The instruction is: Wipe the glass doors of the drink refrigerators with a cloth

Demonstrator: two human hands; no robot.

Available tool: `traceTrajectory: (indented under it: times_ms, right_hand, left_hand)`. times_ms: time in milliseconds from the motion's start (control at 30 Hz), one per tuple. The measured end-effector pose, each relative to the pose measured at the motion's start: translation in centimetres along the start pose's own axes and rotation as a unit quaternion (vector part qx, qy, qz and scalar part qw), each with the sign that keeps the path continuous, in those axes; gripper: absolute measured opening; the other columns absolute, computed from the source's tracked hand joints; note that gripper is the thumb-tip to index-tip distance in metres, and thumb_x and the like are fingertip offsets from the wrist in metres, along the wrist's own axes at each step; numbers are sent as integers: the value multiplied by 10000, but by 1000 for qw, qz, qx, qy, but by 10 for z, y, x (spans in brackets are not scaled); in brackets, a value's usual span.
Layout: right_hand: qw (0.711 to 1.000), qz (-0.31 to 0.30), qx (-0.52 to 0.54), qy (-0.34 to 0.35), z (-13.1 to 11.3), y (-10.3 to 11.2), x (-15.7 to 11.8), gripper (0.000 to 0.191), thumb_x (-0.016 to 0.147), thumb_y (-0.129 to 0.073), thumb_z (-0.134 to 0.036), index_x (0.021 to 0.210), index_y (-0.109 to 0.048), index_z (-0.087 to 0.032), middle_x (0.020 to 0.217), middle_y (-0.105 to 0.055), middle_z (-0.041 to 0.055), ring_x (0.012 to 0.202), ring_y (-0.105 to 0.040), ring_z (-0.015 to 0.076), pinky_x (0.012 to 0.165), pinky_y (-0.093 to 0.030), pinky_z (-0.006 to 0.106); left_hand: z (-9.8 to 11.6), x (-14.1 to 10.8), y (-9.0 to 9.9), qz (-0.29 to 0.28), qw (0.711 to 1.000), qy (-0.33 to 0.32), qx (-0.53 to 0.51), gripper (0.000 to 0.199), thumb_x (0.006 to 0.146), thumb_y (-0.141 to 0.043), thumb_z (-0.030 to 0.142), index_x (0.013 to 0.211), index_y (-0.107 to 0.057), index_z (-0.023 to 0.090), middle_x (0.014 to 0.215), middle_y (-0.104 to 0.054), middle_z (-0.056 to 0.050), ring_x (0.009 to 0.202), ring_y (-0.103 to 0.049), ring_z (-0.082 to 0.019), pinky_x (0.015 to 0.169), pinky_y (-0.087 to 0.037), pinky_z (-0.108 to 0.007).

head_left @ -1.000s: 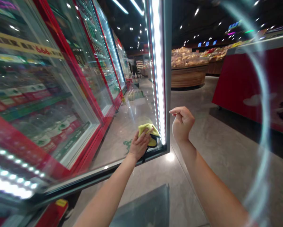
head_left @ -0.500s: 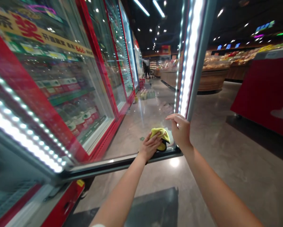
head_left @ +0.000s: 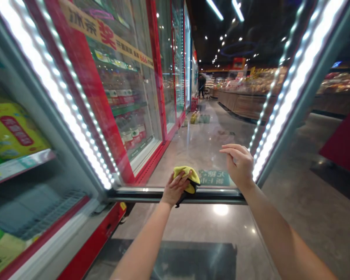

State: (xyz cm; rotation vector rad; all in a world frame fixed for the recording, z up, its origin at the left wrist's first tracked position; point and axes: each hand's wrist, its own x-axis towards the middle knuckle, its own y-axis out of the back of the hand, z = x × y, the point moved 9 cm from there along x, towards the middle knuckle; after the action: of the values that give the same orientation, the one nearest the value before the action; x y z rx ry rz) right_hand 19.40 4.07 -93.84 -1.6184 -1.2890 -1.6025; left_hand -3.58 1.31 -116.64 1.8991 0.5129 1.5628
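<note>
My left hand [head_left: 176, 188] presses a yellow cloth [head_left: 186, 174] with a dark edge against the lower part of a glass door [head_left: 192, 149], just above its black bottom frame [head_left: 151, 195]. The fingers lie over the cloth. Close to the door's right side, beside the bright LED strip, my right hand [head_left: 240, 165] is raised with its fingers bent and pressed together; what is in them, if anything, is hidden. A green sticker [head_left: 214, 177] with reversed lettering shows on the glass between the hands.
At left are the open cooler's shelf [head_left: 23, 167] and yellow packages [head_left: 15, 130]. Red-framed coolers [head_left: 160, 74] line the aisle beyond the glass. A person [head_left: 201, 84] stands far off. Produce stands [head_left: 241, 103] and a red counter [head_left: 344, 144] are at right.
The view has turned, so the door frame now appears more level and more of the cooler's inside shows. My left hand and the cloth have moved left along the glass, away from my right hand.
</note>
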Motion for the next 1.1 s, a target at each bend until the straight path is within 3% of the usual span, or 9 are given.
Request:
traceTrajectory:
  times_ms: [133, 200, 300, 400, 533, 633, 800, 933, 1100]
  right_hand:
    - [998, 5, -39, 55, -22, -5, 0, 334, 823, -536, -18, 917, -762, -246, 1100, -769, 55, 1063, -697, 250, 929, -580, 448]
    - [995, -8, -53, 82, -32, -8, 0, 369, 822, -537, -1, 977, -763, -248, 1224, -736, 64, 1218, -653, 267, 1000, -569, 468]
    - [993, -28, -60, 103, -44, -12, 0, 388, 836, -539, 5, 1018, -759, -257, 1328, -689, 59, 1324, -599, 272, 1054, -555, 478]
    - [991, -37, -54, 121, -56, -18, 0, 371, 849, -545, -5, 1034, -753, -250, 1360, -673, 67, 1347, -583, 276, 1074, -547, 489]
    - [988, -43, -42, 142, -72, -28, -2, 337, 870, -559, -35, 1032, -750, -260, 1380, -666, 60, 1361, -573, 277, 1115, -508, 531]
    - [987, -57, -45, 140, -76, -40, -5, 331, 871, -576, -59, 1027, -751, -292, 1403, -655, 34, 1381, -555, 285, 1146, -469, 571]
    - [991, -53, -39, 114, -74, -54, -4, 329, 874, -581, -90, 1059, -758, -295, 1433, -636, 48, 1389, -548, 318, 1166, -436, 611]
    - [990, -49, -28, 130, -82, -56, -3, 320, 895, -568, -107, 1081, -755, -289, 1457, -617, 54, 1393, -543, 324, 1173, -432, 608]
    - [983, -57, -50, 169, -92, -55, -4, 290, 897, -594, -113, 1062, -760, -283, 1488, -591, 42, 1375, -558, 340, 1188, -415, 608]
  left_hand:
    - [-62, -34, 28, 42, 990, 136, 21, 252, 878, -576, 153, 1006, -742, 293, 1398, -669, -41, 1443, -481, -225, 1284, -251, -460]
    - [-80, -49, 39, 77, 971, 223, 40, 261, 883, -562, 165, 1077, -726, 224, 1491, -582, -127, 1500, -398, -304, 1269, -249, -547]
    - [-82, -56, 45, 127, 932, 333, 65, 446, 904, -550, 217, 1324, -583, 71, 1662, -252, -268, 1569, -189, -407, 1237, -213, -663]
    - [-61, -44, 36, 141, 915, 372, 71, 635, 886, -607, 284, 1420, -448, -21, 1671, -47, -342, 1573, -86, -450, 1214, -225, -693]
    - [-46, -27, 15, 75, 949, 306, 28, 530, 830, -689, 332, 1308, -603, 120, 1671, -249, -237, 1577, -138, -411, 1238, -238, -639]
    - [-71, -44, 20, 66, 949, 306, 26, 461, 846, -659, 318, 1286, -636, 179, 1635, -377, -176, 1575, -204, -351, 1261, -253, -561]
    - [-142, -106, 52, 165, 874, 447, 97, 555, 968, -487, 265, 1495, -421, 102, 1612, -357, -269, 1530, -314, -376, 1200, -318, -641]
    - [-173, -135, 61, 222, 826, 503, 122, 476, 985, -585, 353, 1422, -508, 183, 1470, -532, -158, 1328, -550, -319, 1079, -476, -592]
    - [-195, -142, 55, 193, 803, 553, 114, 427, 959, -645, 415, 1315, -586, 187, 1331, -613, -101, 1140, -638, -240, 952, -567, -475]
